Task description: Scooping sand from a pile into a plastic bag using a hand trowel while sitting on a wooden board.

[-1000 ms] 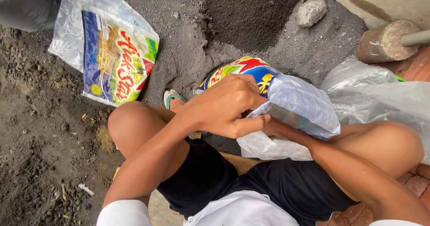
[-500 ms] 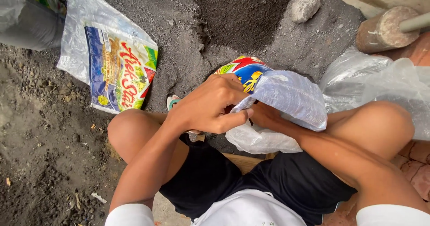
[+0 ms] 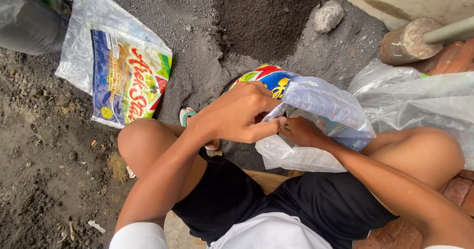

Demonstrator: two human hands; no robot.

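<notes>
A clear plastic bag with a colourful printed panel (image 3: 316, 106) rests between my knees, over dark soil. My left hand (image 3: 237, 113) pinches the near edge of the bag's mouth, fingers closed on the plastic. My right hand (image 3: 301, 130) grips the bag from below and inside the fold; it is partly hidden by the plastic. Both hands touch the same bag. I sit low, in black shorts, with my knees apart.
A flat printed plastic bag (image 3: 123, 76) lies on the dirt at the left. A heap of dark soil (image 3: 266, 17) rises ahead, with a stone (image 3: 328, 16) beside it. More crumpled clear plastic (image 3: 419, 96) sits at the right, a wooden-headed tool (image 3: 410, 41) behind it.
The view has shifted slightly. My left hand has closed tighter on the bag's edge, and the bag's mouth has folded over a little toward the right.
</notes>
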